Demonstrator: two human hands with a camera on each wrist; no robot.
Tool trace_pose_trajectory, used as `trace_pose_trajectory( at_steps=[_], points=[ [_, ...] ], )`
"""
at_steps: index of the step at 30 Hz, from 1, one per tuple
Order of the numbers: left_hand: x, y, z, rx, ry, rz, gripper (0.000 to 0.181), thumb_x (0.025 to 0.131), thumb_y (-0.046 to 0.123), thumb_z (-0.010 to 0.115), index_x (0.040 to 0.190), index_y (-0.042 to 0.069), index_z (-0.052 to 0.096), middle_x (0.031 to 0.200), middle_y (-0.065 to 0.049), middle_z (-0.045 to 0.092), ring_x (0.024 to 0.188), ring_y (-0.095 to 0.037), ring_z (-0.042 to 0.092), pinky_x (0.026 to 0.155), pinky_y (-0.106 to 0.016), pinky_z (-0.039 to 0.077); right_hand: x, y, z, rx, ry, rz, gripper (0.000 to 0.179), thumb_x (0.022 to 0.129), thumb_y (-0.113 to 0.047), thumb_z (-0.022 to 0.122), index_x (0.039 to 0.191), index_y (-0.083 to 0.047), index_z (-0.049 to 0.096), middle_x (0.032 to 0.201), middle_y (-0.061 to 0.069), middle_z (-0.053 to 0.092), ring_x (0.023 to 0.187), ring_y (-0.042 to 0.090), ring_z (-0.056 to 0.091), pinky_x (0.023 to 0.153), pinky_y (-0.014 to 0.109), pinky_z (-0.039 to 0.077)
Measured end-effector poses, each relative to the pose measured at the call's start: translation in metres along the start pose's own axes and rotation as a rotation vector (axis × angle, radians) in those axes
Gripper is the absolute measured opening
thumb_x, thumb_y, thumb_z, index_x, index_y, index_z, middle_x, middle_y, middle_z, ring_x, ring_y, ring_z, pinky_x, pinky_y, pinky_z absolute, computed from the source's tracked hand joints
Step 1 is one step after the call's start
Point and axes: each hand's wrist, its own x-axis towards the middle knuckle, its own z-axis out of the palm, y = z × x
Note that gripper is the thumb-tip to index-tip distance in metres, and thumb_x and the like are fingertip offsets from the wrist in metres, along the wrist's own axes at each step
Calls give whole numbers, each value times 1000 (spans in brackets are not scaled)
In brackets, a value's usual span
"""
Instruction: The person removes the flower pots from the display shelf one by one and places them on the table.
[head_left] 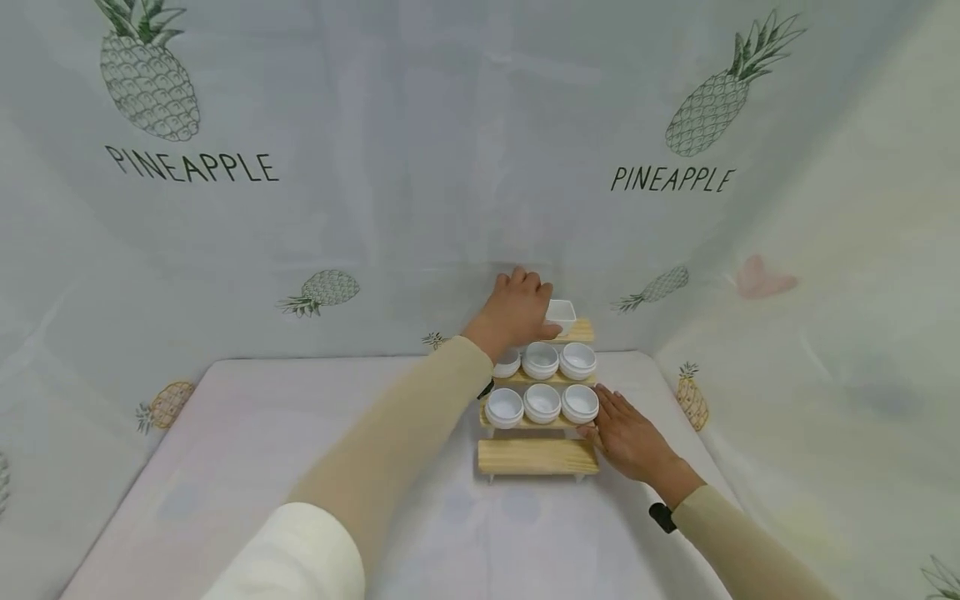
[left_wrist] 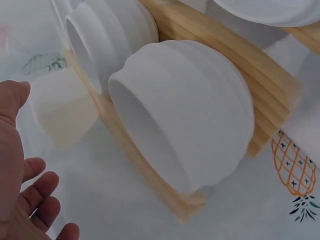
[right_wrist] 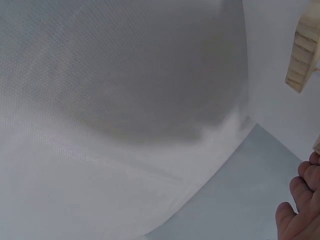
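At the rack's top step, my left hand [head_left: 516, 310] is beside a small square white bowl [head_left: 561, 315]. The left wrist view shows its fingers [left_wrist: 40, 192] loosely bent, with a gap between the thumb and the square bowl [left_wrist: 62, 107]. My right hand [head_left: 630, 437] lies along the right side of the stepped wooden rack [head_left: 538, 457], fingers extended and touching it near a round white bowl [head_left: 580, 402]. Round bowls fill two middle steps, including a centre one [head_left: 540, 358]. My left hand and forearm cover the left part of the upper steps.
A pale cloth [head_left: 315, 450] covers the table under the rack. Behind it hangs a curtain [head_left: 420, 208] printed with pineapples, close to the top step. Another cloth wall [head_left: 840, 375] rises on the right, near my right forearm.
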Motion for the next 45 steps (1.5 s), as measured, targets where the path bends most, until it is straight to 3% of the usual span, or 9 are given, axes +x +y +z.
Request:
trace_pose_trajectory(
  at_steps=[5,13,20,26,34,40,45],
  points=[
    [5,3,8,53,-14,-3,74,102,70,50,149,13,52,141,-7,52,131,-28,40,110,-49,34,2,-4,3,12,-9,7,75,110,-42,53,155,15,36,161,34,39,153,45,38,124,55,31],
    [9,5,15,93,-43,16,63,109,63,39,150,17,53,147,-6,50,133,-28,40,113,-49,33,1,-3,1,3,-15,23,75,109,-41,54,154,17,37,161,34,39,152,45,38,124,55,31],
    [5,5,11,111,-13,42,61,108,62,42,146,16,55,141,-5,50,125,-26,41,107,-46,36,2,-5,1,31,-35,41,75,111,-42,50,156,16,32,163,33,37,154,46,35,126,55,29],
    [-6,-3,4,37,51,24,64,106,63,46,146,14,53,141,-6,48,125,-27,41,107,-45,35,1,-5,1,40,-17,33,75,111,-41,51,155,17,34,162,34,38,153,47,36,125,56,30],
    [-44,-31,-1,-70,122,29,65,106,59,51,152,11,48,142,-9,46,122,-29,38,103,-45,34,0,-2,-4,114,-49,50,75,112,-42,47,157,16,30,164,33,34,155,48,31,125,58,26],
    [-89,-62,-3,-206,171,-22,66,106,54,57,153,8,48,144,-12,48,127,-32,39,105,-49,34,3,-3,-3,149,-52,45,74,113,-41,45,157,16,29,165,34,31,155,50,30,126,59,24],
    [-129,-91,3,-232,215,-77,65,104,50,64,148,5,53,140,-16,53,126,-37,43,105,-54,36,3,0,3,129,-16,30,73,113,-40,46,156,16,32,164,34,33,154,49,32,125,58,25]
  ],
)
